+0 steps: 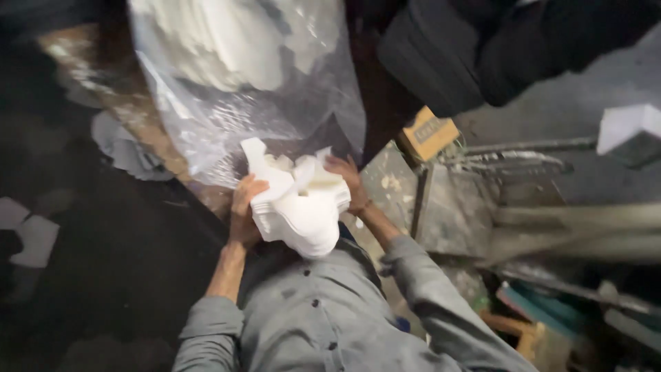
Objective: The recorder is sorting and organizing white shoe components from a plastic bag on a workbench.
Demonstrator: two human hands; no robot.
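Nearest: grey buttoned shirt [323,324], sleeves pushed up, both forearms reaching away from the body. Left hand [246,210] curls closed on the left edge of a stack of white cut foam pieces [299,207]; right hand [348,182] clamps the far-right edge. Stack sits between the hands, equally near both, long axis running roughly from near-right to far-left. Just beyond, touching its far end: a clear plastic bag [241,89] holding more white pieces. Right of that, a grimy metal bench [447,207].
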